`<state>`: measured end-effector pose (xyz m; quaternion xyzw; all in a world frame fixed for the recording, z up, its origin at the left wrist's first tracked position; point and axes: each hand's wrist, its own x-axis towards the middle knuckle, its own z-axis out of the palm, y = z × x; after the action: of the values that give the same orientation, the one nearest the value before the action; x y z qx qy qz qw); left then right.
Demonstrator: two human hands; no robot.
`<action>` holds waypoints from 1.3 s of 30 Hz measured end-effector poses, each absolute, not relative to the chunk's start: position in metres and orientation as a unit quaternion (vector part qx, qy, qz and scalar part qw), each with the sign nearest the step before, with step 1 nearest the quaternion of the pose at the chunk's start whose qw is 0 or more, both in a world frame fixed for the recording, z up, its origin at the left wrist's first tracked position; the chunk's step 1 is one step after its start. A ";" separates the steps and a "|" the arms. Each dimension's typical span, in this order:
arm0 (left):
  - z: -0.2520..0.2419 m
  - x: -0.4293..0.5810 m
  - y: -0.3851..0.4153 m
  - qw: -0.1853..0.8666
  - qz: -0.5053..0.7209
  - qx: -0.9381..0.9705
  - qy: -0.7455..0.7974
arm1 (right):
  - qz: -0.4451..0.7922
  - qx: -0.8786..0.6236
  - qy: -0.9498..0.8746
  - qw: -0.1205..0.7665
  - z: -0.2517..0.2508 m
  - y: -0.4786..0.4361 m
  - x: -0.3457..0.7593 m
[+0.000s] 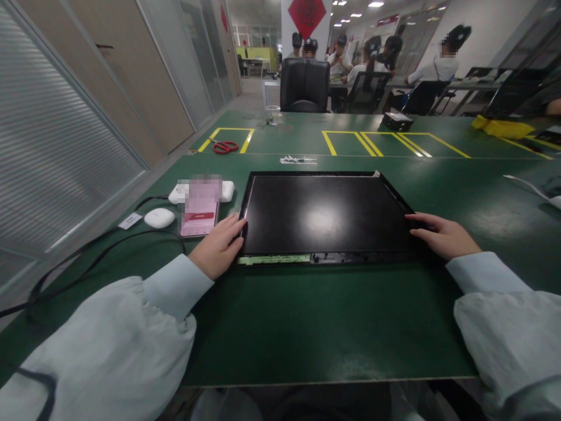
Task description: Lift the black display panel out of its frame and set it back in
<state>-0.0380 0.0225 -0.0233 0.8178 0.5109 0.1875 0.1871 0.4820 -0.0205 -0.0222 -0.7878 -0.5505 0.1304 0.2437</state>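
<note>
A black LCD screen panel (284,213) lies flat on the green table in front of me, a bright reflection on its surface. Along its near edge runs a green circuit board strip (275,259). My left hand (221,245) grips the panel's left edge, thumb and fingers at the frame. On the opposite side, my right hand (442,234) holds the right edge between thumb and fingers; part of its grip is hidden under the frame.
Left of the panel are a phone (199,213), a white power strip (227,191), a white mouse-like object (159,218) and black cables (105,257). Red scissors (225,147), small parts (298,159) and a black box (397,121) lie farther back. Several people sit beyond a chair (304,85).
</note>
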 end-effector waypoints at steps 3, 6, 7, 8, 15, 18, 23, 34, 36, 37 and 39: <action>-0.024 -0.039 0.022 0.191 0.203 0.814 0.510 | 0.128 -0.787 -0.551 0.244 -0.022 -0.020 0.482; -0.022 -0.038 0.021 0.205 0.211 0.801 0.522 | 0.125 -0.783 -0.557 0.247 -0.024 -0.019 0.484; -0.021 -0.038 0.021 0.212 0.215 0.795 0.526 | 0.124 -0.781 -0.559 0.250 -0.025 -0.019 0.485; -0.020 -0.037 0.020 0.219 0.219 0.789 0.531 | 0.122 -0.779 -0.561 0.252 -0.026 -0.018 0.486; -0.017 -0.036 0.018 0.282 0.285 0.737 0.544 | 0.121 -0.774 -0.564 0.261 -0.030 -0.018 0.490; -0.016 -0.034 0.016 0.335 0.341 0.704 0.526 | 0.127 -0.777 -0.558 0.263 -0.028 -0.018 0.488; -0.008 -0.024 0.010 0.442 0.451 0.596 0.495 | 0.119 -0.787 -0.550 0.254 -0.026 -0.018 0.486; 0.014 -0.011 -0.001 0.568 0.504 0.398 0.514 | 0.121 -0.791 -0.547 0.244 -0.021 -0.020 0.484; 0.014 -0.011 -0.001 0.587 0.499 0.379 0.513 | 0.124 -0.796 -0.543 0.239 -0.021 -0.019 0.484; 0.014 -0.012 0.000 0.591 0.498 0.376 0.510 | 0.128 -0.798 -0.540 0.236 -0.021 -0.019 0.484; 0.014 -0.012 0.000 0.597 0.496 0.381 0.502 | 0.134 -0.799 -0.539 0.231 -0.021 -0.019 0.484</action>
<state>-0.0120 -0.0004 0.0135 0.3812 0.5023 0.4963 0.5967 0.4841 -0.0190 -0.0210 -0.7989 -0.5390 0.1337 0.2310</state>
